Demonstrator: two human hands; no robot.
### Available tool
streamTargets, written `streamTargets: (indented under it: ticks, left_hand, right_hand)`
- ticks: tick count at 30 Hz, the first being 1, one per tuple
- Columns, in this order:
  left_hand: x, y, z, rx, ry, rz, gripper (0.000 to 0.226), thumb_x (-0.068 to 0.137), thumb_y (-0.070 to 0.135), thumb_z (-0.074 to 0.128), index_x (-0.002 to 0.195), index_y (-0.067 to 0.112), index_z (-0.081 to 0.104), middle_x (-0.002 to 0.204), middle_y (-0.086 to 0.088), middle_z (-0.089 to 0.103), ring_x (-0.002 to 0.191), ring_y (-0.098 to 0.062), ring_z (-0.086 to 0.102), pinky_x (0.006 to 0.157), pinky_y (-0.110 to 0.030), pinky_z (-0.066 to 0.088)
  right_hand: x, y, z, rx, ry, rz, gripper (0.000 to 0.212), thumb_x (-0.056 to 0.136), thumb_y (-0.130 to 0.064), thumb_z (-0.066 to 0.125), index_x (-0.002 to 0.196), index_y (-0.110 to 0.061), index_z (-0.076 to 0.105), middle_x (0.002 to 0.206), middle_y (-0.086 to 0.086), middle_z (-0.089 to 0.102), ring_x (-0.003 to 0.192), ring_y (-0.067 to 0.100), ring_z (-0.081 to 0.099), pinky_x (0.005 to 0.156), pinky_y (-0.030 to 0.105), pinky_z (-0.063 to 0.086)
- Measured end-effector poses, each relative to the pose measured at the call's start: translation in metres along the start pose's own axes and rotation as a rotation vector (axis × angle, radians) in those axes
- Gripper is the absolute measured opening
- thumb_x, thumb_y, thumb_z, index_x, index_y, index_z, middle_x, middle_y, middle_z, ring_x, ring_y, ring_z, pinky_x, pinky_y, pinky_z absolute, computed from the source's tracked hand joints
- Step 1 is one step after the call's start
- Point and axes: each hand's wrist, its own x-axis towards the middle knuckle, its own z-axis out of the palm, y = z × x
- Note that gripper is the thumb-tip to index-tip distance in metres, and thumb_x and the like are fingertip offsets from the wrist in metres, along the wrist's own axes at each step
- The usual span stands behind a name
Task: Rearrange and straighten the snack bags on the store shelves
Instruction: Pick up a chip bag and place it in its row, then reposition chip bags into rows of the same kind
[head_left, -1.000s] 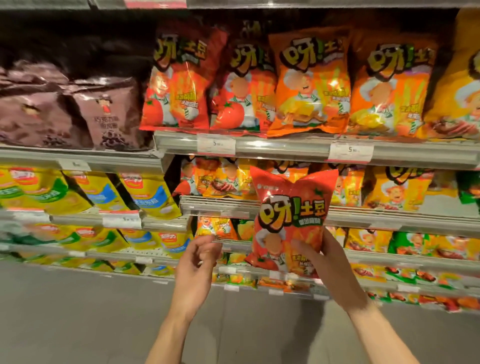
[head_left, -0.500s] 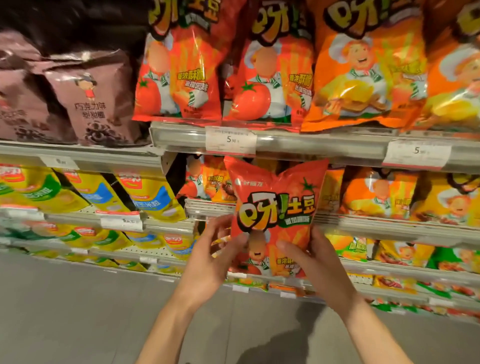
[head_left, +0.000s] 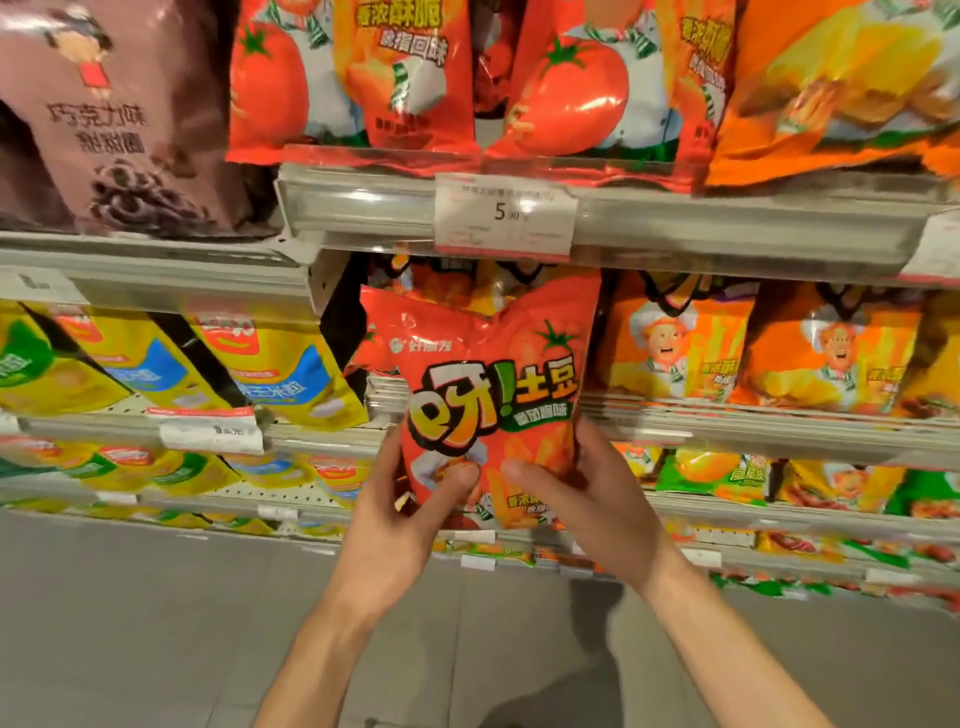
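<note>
Head view: left hand (head_left: 400, 525) and right hand (head_left: 587, 499) fingers curl around the red snack bag (head_left: 488, 395), thumbs pressing its front.

Snack bag (head_left: 488, 395) held upright between left hand (head_left: 400, 525) and right hand (head_left: 592, 504), before second shelf (head_left: 727, 426). Price tag (head_left: 506, 218) directly above. Bag rows (head_left: 680, 348) behind, right.

1. The held snack bag (head_left: 488, 395) was red-orange with a tomato picture and yellow-orange lettering outlined in black.
2. The tomato bags (head_left: 358, 78) above were red.
3. The doughnut bag (head_left: 104, 119) was brownish pink.
4. The chef bags (head_left: 675, 343) were orange.
5. The left-hand bags (head_left: 280, 364) were yellow with blue panels.
6. The price tag (head_left: 506, 215) was white.
</note>
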Motion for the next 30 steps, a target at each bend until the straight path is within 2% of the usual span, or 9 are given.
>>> streamTargets:
  ticks: [5, 8, 10, 12, 18, 21, 24, 27, 30]
  left_hand:
    - [0.006, -0.002, -0.006, -0.030, 0.074, -0.005, 0.043, 0.092, 0.032, 0.077, 0.132, 0.029, 0.063, 0.101, 0.002, 0.075, 0.085, -0.016, 0.075, 0.063, -0.034, 0.063]
    - [0.010, 0.003, -0.014, 0.015, 0.130, 0.021, 0.042, 0.091, 0.042, 0.075, 0.131, 0.035, 0.063, 0.107, 0.008, 0.076, 0.095, -0.012, 0.075, 0.073, -0.037, 0.063]
    - [0.011, 0.009, -0.018, 0.057, 0.170, 0.061, 0.037, 0.092, 0.044, 0.073, 0.127, 0.036, 0.065, 0.109, 0.012, 0.077, 0.099, -0.007, 0.074, 0.074, -0.021, 0.059]
    - [0.011, 0.014, -0.021, 0.094, 0.212, 0.079, 0.033, 0.093, 0.043, 0.072, 0.124, 0.034, 0.066, 0.106, 0.014, 0.077, 0.095, -0.002, 0.074, 0.071, -0.012, 0.054]
    - [0.011, 0.025, -0.032, 0.150, 0.253, 0.062, 0.042, 0.088, 0.055, 0.072, 0.124, 0.035, 0.065, 0.110, 0.011, 0.076, 0.100, -0.007, 0.074, 0.081, -0.032, 0.056]
    - [0.010, 0.030, -0.036, 0.163, 0.269, 0.058, 0.049, 0.082, 0.063, 0.071, 0.124, 0.038, 0.065, 0.107, 0.014, 0.076, 0.095, -0.005, 0.074, 0.079, -0.033, 0.058]
    - [0.008, 0.032, -0.039, 0.196, 0.278, 0.060, 0.046, 0.082, 0.064, 0.070, 0.120, 0.040, 0.065, 0.104, 0.017, 0.076, 0.094, -0.003, 0.074, 0.080, -0.035, 0.058]
    - [0.007, 0.035, -0.041, 0.220, 0.275, 0.058, 0.042, 0.082, 0.066, 0.068, 0.118, 0.045, 0.066, 0.103, 0.019, 0.076, 0.095, -0.002, 0.073, 0.081, -0.037, 0.058]
    - [0.006, 0.039, -0.043, 0.231, 0.261, 0.072, 0.038, 0.082, 0.067, 0.066, 0.116, 0.049, 0.065, 0.104, 0.023, 0.075, 0.094, 0.003, 0.072, 0.075, -0.026, 0.056]
  right_hand:
    - [0.010, -0.003, 0.001, -0.148, -0.076, -0.018, 0.051, 0.086, -0.061, 0.072, 0.132, -0.045, 0.057, 0.127, -0.022, 0.068, 0.119, -0.001, 0.063, 0.096, 0.028, 0.054]
    - [0.021, -0.012, -0.013, -0.382, 0.170, -0.121, 0.056, 0.088, -0.068, 0.062, 0.136, -0.040, 0.055, 0.130, -0.022, 0.058, 0.119, -0.002, 0.057, 0.098, 0.029, 0.051]
    - [0.035, -0.021, -0.019, -0.509, 0.377, -0.203, 0.055, 0.094, -0.054, 0.064, 0.139, -0.024, 0.057, 0.127, -0.010, 0.055, 0.115, 0.007, 0.058, 0.098, 0.032, 0.053]
    - [0.053, -0.029, -0.020, -0.568, 0.420, -0.222, 0.056, 0.097, -0.046, 0.063, 0.141, -0.011, 0.056, 0.131, 0.003, 0.057, 0.119, 0.020, 0.058, 0.102, 0.040, 0.050]
    - [0.089, -0.037, -0.009, -0.554, 0.320, -0.026, 0.068, 0.096, -0.060, 0.055, 0.145, -0.012, 0.048, 0.136, 0.008, 0.062, 0.127, 0.029, 0.057, 0.107, 0.046, 0.048]
    - [0.092, -0.036, -0.008, -0.436, 0.331, -0.051, 0.053, 0.092, -0.056, 0.065, 0.128, -0.018, 0.061, 0.128, 0.007, 0.063, 0.119, 0.025, 0.060, 0.105, 0.045, 0.049]
    - [0.090, -0.040, -0.009, -0.414, 0.371, -0.089, 0.057, 0.088, -0.060, 0.069, 0.124, -0.018, 0.061, 0.131, 0.005, 0.057, 0.119, 0.021, 0.056, 0.107, 0.042, 0.048]
    - [0.088, -0.045, -0.010, -0.440, 0.408, -0.141, 0.070, 0.083, -0.065, 0.072, 0.133, -0.019, 0.055, 0.131, -0.005, 0.049, 0.112, 0.009, 0.050, 0.093, 0.019, 0.044]
    - [0.086, -0.048, -0.018, -0.391, 0.414, -0.157, 0.082, 0.078, -0.072, 0.072, 0.142, -0.027, 0.046, 0.129, -0.014, 0.049, 0.116, 0.007, 0.049, 0.098, 0.023, 0.040]
